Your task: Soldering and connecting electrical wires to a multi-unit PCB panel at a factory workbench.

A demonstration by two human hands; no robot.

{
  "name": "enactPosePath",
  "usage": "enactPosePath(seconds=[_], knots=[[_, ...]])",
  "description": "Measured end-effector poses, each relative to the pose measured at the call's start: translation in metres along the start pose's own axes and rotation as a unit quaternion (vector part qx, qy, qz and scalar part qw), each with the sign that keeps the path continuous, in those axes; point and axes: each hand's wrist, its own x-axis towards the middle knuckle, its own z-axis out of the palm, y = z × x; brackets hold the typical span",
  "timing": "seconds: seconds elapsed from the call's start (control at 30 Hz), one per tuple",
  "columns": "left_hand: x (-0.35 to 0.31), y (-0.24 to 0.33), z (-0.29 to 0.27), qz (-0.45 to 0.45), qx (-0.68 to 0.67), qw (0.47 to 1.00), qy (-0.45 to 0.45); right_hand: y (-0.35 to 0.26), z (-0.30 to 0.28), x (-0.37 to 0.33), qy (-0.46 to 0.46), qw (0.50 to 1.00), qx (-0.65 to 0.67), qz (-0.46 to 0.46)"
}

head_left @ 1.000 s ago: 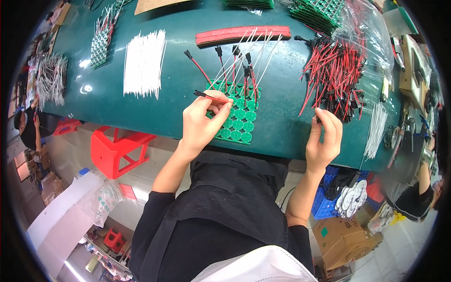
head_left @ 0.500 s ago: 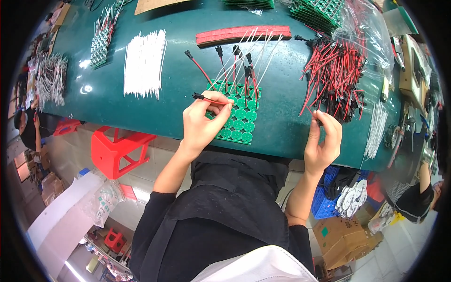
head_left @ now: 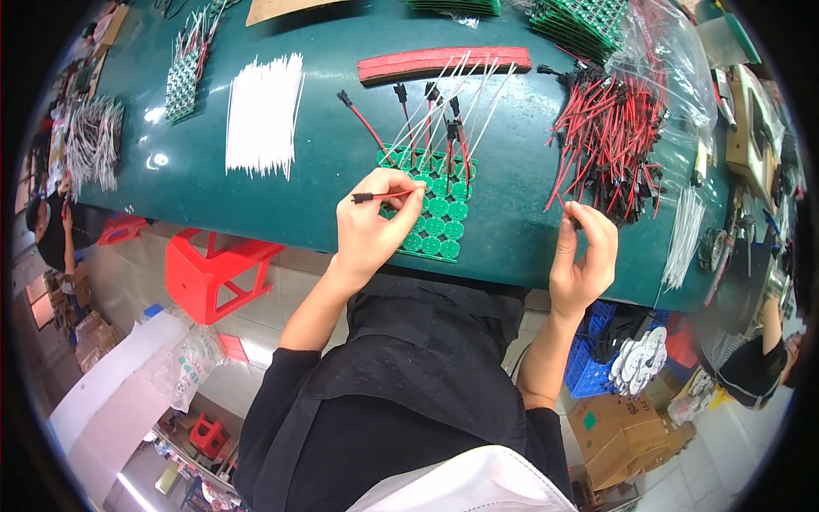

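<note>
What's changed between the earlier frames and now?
The red-black lead in the left hand has swung, its connector end coming toward the wearer. The right hand has edged slightly left, away from the lead pile; whatever sits at its fingertips is too small to tell. No clear grab or release. Unchanged: the left hand's pinch, the green board, the white wire bundle.

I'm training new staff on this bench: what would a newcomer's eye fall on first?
Probably the tangled heap of red-and-black leads on the right of the green table. Next, near the front edge, the left hand pinching one lead at the green circuit panel. The bright red stool stands at lower left.
</note>
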Motion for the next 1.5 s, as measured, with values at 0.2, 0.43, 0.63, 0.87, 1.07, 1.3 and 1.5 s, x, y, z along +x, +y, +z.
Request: enactPosePath(seconds=[0.2,0.43,0.63,0.87,1.07,1.3,1.5], knots=[[-0.001,0.000,0.000,0.006,0.015,1.000,0.005,-0.001,-0.001,0.001,-0.004,1.000,-0.006,-0.007],[0.000,0.000,0.000,0.009,0.007,1.000,0.000,-0.002,-0.001,0.000,-0.001,1.000,0.001,0.003],[-0.002,-0.002,0.002,0.043,0.036,0.998,0.015,-0.005,-0.001,-0.001,0.000,1.000,0.006,-0.001],[0.006,0.001,0.004,0.093,0.102,0.990,-0.014,-0.008,-0.002,-0.004,0.022,0.994,0.089,0.059],[0.012,0.011,0.002,0.011,0.110,0.994,0.004,-0.030,0.000,0.010,0.014,0.865,0.404,0.297],[0.003,0.045,-0.012,0.042,-0.066,0.967,-0.244,-0.052,0.021,0.017,-0.086,0.851,0.439,0.276],[-0.001,0.031,-0.018,0.057,-0.051,0.984,-0.162,-0.051,0.019,0.019,-0.157,0.890,0.330,0.274]])
